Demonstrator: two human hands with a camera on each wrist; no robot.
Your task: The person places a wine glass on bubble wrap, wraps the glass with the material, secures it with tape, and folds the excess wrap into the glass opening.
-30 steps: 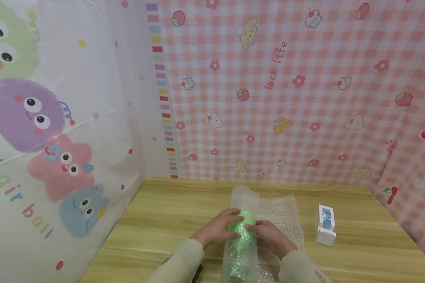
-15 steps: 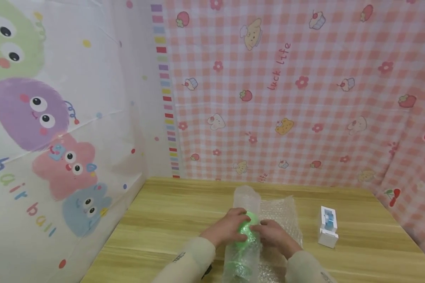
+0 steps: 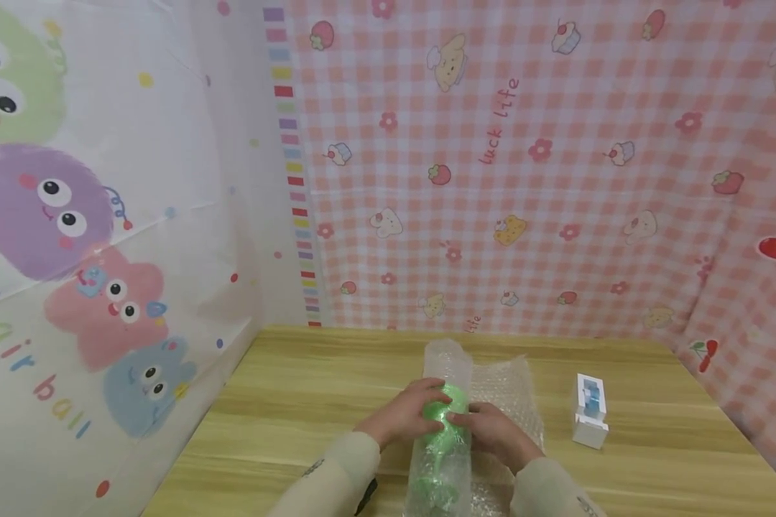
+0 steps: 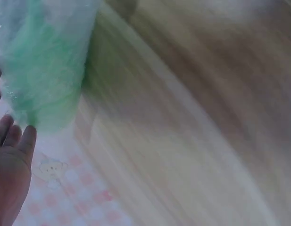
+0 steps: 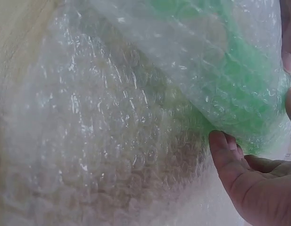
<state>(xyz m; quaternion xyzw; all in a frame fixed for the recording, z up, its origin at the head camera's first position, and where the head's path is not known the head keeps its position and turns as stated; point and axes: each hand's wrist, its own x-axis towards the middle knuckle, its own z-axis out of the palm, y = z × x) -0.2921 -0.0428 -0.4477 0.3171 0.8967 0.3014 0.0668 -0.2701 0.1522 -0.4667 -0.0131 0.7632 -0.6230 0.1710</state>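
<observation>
A green object (image 3: 445,424), wide at both ends with a narrower middle, lies rolled in bubble wrap (image 3: 448,357) on the table; its exact kind is blurred by the wrap. My left hand (image 3: 409,413) grips the far part of the roll from the left, fingers curved over it. From the right, my right hand (image 3: 496,431) holds the same part, thumb on top and fingers at the side and below. In the right wrist view, the fingers (image 5: 225,157) meet the fold where the loose sheet (image 5: 98,122) runs under the roll.
The flat bubble wrap spreads right of the roll. Farther right on the wooden table (image 3: 297,388) stands a small white holder (image 3: 590,413) with a blue part. A black item (image 3: 366,495) shows partly beside the left sleeve. Patterned cloths hang behind and at the left.
The head view swings slightly right and back past its start. My left hand has shifted a little to the right over the roll; both hands stay on it.
</observation>
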